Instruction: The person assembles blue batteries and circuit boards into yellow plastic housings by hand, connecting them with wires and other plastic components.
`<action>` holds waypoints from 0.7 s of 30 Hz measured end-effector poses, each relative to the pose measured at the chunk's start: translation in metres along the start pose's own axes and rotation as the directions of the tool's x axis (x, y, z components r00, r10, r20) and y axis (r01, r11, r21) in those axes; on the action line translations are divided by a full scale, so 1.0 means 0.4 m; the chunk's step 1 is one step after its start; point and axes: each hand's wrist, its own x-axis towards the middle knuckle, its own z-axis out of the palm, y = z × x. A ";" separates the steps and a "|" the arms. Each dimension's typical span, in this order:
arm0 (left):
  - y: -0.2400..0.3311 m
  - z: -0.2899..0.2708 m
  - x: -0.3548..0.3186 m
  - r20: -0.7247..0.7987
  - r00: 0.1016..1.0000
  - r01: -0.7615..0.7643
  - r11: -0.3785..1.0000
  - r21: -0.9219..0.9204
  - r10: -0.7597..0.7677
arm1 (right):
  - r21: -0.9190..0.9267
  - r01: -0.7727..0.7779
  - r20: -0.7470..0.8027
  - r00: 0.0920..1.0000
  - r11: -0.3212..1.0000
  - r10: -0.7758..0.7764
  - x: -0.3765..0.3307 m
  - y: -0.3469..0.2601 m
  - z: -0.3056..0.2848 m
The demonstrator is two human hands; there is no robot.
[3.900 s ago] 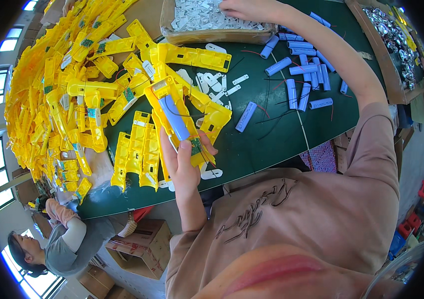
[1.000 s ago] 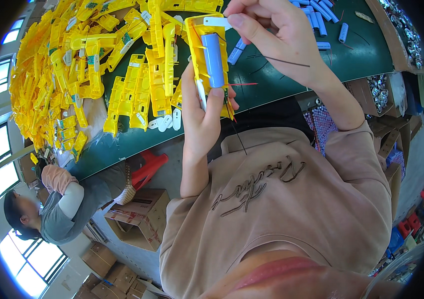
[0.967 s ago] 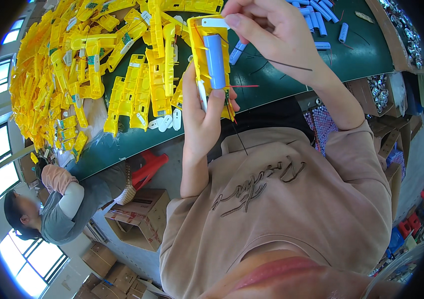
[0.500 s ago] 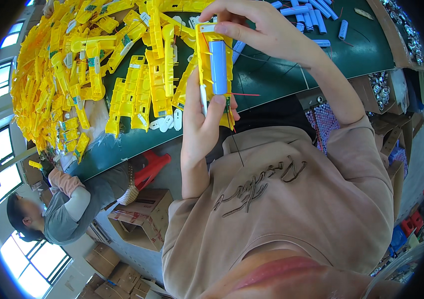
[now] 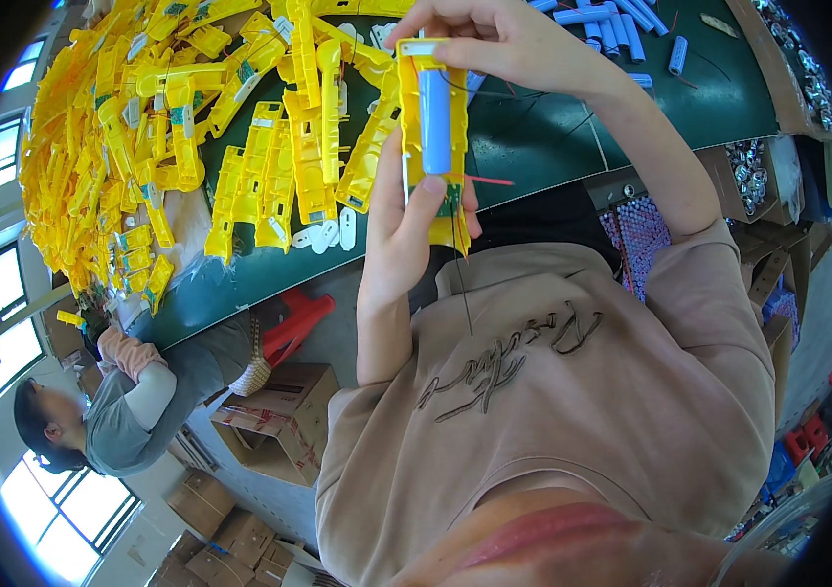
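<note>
My left hand is closed around a yellow plastic casing, held upright above the table's near edge. Inside it lies a blue cylindrical battery, with my left thumb at its lower end. A small green circuit board shows below the battery, and a red wire sticks out to the right. A thin dark wire hangs down in front of my shirt. My right hand grips the casing's far end by a white piece, thumb and fingers bent. Its fingertips are partly hidden.
A large heap of yellow casings covers the left of the green table. White oval pieces lie near its edge. Blue batteries are piled at the far right. Another person sits at left, near a cardboard box.
Both hands have shifted slightly right with the casing, which is now more upright. My right hand stays at its far end, and the battery remains inside.
</note>
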 end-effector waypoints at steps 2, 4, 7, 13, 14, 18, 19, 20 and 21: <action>-0.005 -0.003 0.009 -0.046 0.999 0.000 0.999 -0.033 -0.002 | 0.029 -0.006 -0.005 1.000 1.000 0.007 -0.003 0.021 0.012; 0.002 0.000 0.026 -0.050 0.997 -0.061 0.998 -0.016 0.060 | 0.473 0.108 -0.095 0.993 0.874 -0.072 -0.022 0.034 0.036; -0.004 0.012 0.048 -0.084 0.990 -0.113 0.993 0.042 0.116 | 0.322 0.215 -0.142 0.974 0.922 -0.178 -0.053 0.064 0.100; 0.015 0.044 0.140 -0.137 0.981 -0.104 0.971 0.217 0.135 | 0.276 0.380 -0.371 0.890 0.883 -0.267 -0.001 0.100 0.087; 0.023 0.057 0.155 -0.142 0.979 -0.122 0.975 0.186 0.150 | 0.329 0.308 -0.347 0.919 0.893 -0.189 0.002 0.094 0.065; 0.090 0.001 0.172 -0.034 0.964 -0.213 0.844 0.493 0.263 | 0.269 0.194 -0.418 0.906 0.944 -0.067 0.014 -0.009 -0.106; 0.120 -0.036 0.177 -0.005 0.959 -0.222 0.760 0.610 0.284 | 0.223 0.174 -0.452 0.890 0.959 -0.057 0.025 -0.006 -0.191; 0.149 -0.076 0.186 -0.071 0.951 -0.191 0.754 0.628 0.301 | 0.118 0.165 -0.536 0.841 0.979 -0.077 0.042 -0.017 -0.259; 0.185 -0.120 0.207 -0.127 0.926 -0.137 0.631 0.763 0.355 | 0.000 0.134 -0.627 0.772 0.991 -0.104 0.049 -0.039 -0.331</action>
